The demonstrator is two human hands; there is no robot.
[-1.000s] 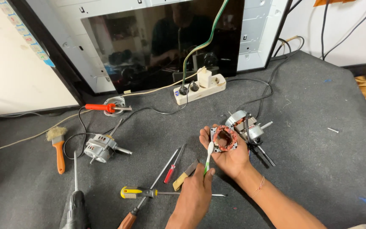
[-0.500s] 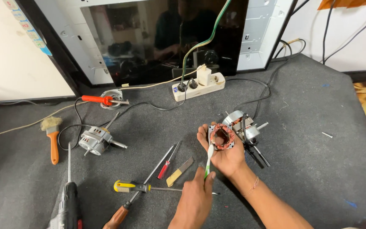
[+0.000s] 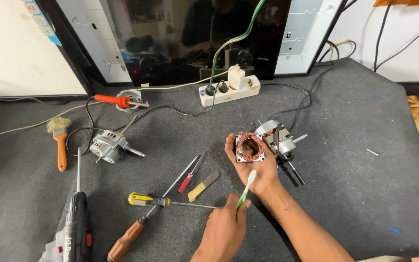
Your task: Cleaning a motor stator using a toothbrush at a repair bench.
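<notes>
Across the dark grey surface (image 3: 355, 194), a cordless drill (image 3: 73, 233) is seen at lower left and a white power strip (image 3: 229, 90) at upper centre. Just right of centre, the right hand (image 3: 260, 172) is turned palm up, its fingers wrapped around a copper-wound stator (image 3: 249, 147), with a small motor (image 3: 275, 136) just beside it. At bottom centre, a green-and-white toothbrush (image 3: 246, 189) is pinched in the left hand (image 3: 224, 230). Since a moment ago little has shifted: the bristles remain just below the stator, against the palm.

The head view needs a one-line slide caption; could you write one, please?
Right hand cradles a copper-wound stator; left hand holds a green-and-white toothbrush beside it, above the grey mat.
</notes>
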